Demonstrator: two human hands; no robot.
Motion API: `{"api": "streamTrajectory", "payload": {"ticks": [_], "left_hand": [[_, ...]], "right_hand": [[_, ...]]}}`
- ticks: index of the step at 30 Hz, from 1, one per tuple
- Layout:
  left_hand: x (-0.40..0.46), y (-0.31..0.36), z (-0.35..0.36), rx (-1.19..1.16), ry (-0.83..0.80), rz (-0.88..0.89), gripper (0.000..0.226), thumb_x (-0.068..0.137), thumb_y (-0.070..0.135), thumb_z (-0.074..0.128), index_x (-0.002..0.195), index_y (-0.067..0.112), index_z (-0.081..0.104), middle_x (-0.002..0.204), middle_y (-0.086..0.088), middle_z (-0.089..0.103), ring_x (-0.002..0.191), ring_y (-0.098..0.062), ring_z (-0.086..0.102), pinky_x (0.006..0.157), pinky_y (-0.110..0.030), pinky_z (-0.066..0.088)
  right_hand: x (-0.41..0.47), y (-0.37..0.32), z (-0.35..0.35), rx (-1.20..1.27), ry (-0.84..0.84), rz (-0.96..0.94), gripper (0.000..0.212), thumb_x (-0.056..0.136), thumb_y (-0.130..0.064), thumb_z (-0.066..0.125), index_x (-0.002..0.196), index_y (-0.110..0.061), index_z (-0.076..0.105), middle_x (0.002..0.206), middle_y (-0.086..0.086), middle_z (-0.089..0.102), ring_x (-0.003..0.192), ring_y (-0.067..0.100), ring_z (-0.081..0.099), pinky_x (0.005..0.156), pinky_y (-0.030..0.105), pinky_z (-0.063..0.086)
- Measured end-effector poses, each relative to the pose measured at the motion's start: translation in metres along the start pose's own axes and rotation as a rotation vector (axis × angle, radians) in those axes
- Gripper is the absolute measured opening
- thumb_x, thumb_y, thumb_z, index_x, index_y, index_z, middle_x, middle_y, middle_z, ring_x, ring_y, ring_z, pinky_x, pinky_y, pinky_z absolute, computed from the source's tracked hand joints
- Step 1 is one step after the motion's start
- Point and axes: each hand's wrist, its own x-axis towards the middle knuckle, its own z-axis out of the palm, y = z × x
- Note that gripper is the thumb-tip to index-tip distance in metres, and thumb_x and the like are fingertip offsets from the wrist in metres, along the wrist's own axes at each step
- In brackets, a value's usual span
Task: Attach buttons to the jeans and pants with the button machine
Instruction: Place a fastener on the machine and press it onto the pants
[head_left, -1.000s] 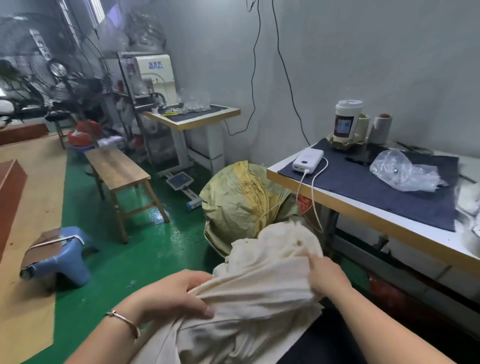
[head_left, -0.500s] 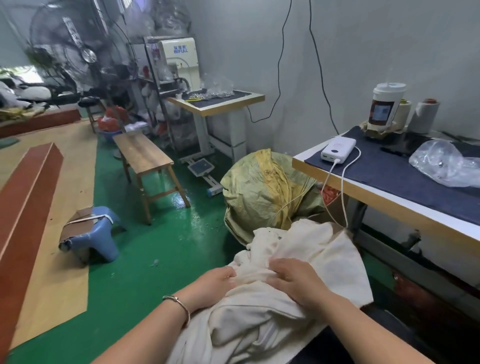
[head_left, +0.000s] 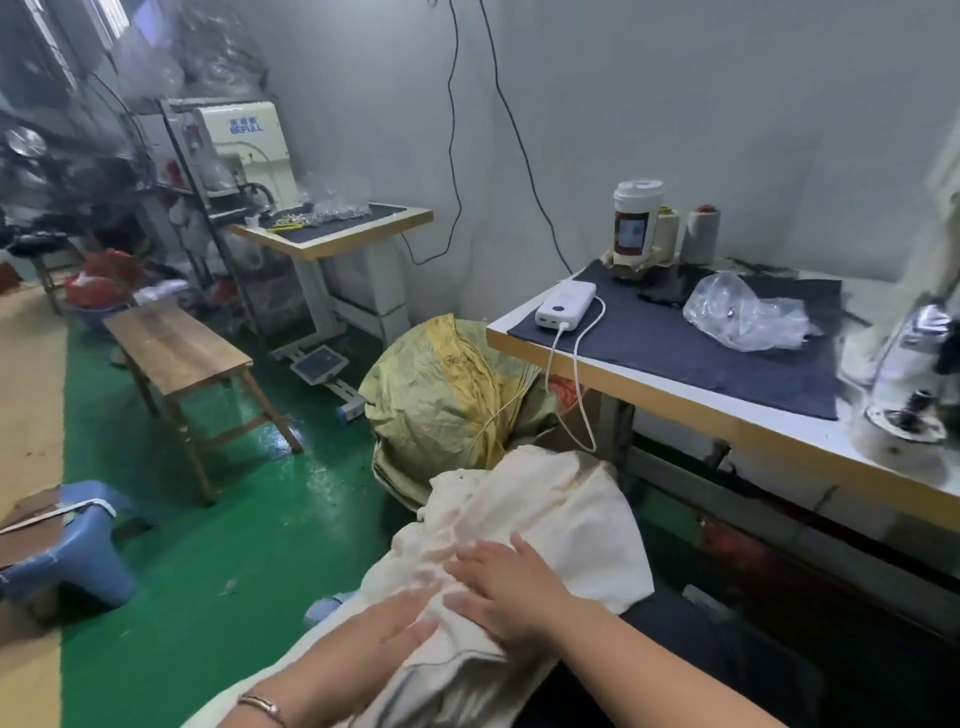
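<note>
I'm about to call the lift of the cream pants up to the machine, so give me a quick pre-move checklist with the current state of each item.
1. Both hands on the garment: ok. Left hand and right hand lie flat on the cream fabric pants.
2. Firm grip for lifting: not ok. Fingers are straight, pressing, not pinching.
3. Waistband located: cannot tell. The fabric is bunched.
4. Landing area on the dark blue table mat: not ok. The clear crumpled plastic bag and the white power bank lie on it.
5. White charging cable: not ok. It hangs off the table edge just above the pants.
</note>
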Motion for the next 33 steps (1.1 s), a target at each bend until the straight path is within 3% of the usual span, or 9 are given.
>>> {"api": "streamTrajectory", "payload": {"ticks": [2,4,8,10,16,23,28,31,33], "left_hand": [[0.009,0.012,-0.023,0.070,-0.055,-0.058,0.033,0.103,0.049,0.041,0.119,0.031,0.064,0.126,0.017,0.062,0.117,-0.001,0.054,0.101,-0.020,0.039],[0.019,0.032,-0.045,0.119,0.019,-0.044,0.035,0.102,0.045,0.046,0.102,0.019,0.069,0.107,0.006,0.069,0.101,-0.009,0.061,0.091,-0.024,0.044],[0.036,0.089,-0.064,0.077,0.206,0.141,0.015,0.098,0.035,0.058,0.094,0.031,0.071,0.092,0.014,0.069,0.089,0.001,0.061,0.083,-0.023,0.049],[0.046,0.127,-0.059,-0.071,0.189,0.239,0.016,0.097,0.027,0.061,0.087,0.026,0.074,0.084,0.008,0.074,0.081,-0.002,0.066,0.077,-0.022,0.051],[0.077,0.255,0.013,-0.323,-0.185,0.478,0.022,0.097,0.011,0.061,0.081,0.011,0.076,0.079,-0.008,0.074,0.069,-0.013,0.067,0.065,-0.020,0.049],[0.066,0.412,0.156,-0.206,-0.757,0.614,0.032,0.102,0.015,0.053,0.083,0.018,0.079,0.085,-0.007,0.077,0.072,-0.012,0.070,0.067,-0.021,0.052],[-0.004,0.473,0.251,-0.027,-1.001,0.767,0.029,0.100,0.023,0.055,0.083,0.030,0.078,0.088,0.005,0.076,0.082,-0.010,0.070,0.073,-0.024,0.050],[-0.045,0.486,0.295,0.087,-1.103,0.838,0.020,0.098,0.028,0.058,0.090,0.030,0.077,0.093,0.016,0.074,0.088,-0.002,0.067,0.075,-0.019,0.051],[-0.069,0.487,0.316,0.154,-1.164,0.909,0.011,0.096,0.036,0.061,0.101,0.033,0.072,0.101,0.018,0.071,0.089,0.001,0.064,0.078,-0.013,0.048]], "right_hand": [[-0.005,0.000,-0.016,0.090,0.139,0.014,0.036,0.097,-0.041,0.044,0.122,-0.023,0.062,0.132,-0.002,0.059,0.123,0.021,0.050,0.111,0.040,0.029],[-0.015,0.003,-0.034,0.220,0.249,0.055,0.027,0.094,-0.032,0.052,0.115,-0.025,0.068,0.121,-0.005,0.066,0.111,0.018,0.057,0.097,0.032,0.041],[-0.065,0.019,-0.076,0.395,0.402,0.107,0.015,0.090,-0.025,0.060,0.096,-0.020,0.073,0.097,-0.006,0.072,0.089,0.011,0.062,0.080,0.032,0.050],[-0.105,0.033,-0.095,0.445,0.480,0.150,0.010,0.087,-0.024,0.065,0.087,-0.017,0.072,0.084,-0.006,0.069,0.079,0.011,0.060,0.075,0.033,0.050],[-0.278,0.071,-0.128,0.499,0.712,0.473,0.020,0.081,-0.027,0.075,0.068,-0.018,0.064,0.058,-0.013,0.057,0.060,0.003,0.052,0.062,0.027,0.043],[-0.503,0.046,-0.097,0.407,0.987,1.085,0.017,0.086,-0.036,0.068,0.072,-0.026,0.067,0.073,-0.009,0.066,0.074,0.005,0.061,0.065,0.024,0.050],[-0.613,-0.005,-0.024,0.425,1.214,1.502,0.020,0.086,-0.027,0.069,0.067,-0.023,0.067,0.068,-0.004,0.065,0.060,0.004,0.056,0.058,0.026,0.044],[-0.634,-0.021,0.028,0.444,1.210,1.728,0.018,0.084,-0.026,0.069,0.069,-0.018,0.067,0.072,0.000,0.066,0.070,0.017,0.059,0.067,0.038,0.049],[-0.632,-0.023,0.057,0.376,1.065,1.861,0.010,0.083,-0.036,0.069,0.083,-0.027,0.067,0.092,-0.011,0.066,0.092,0.018,0.057,0.078,0.036,0.049]]}}
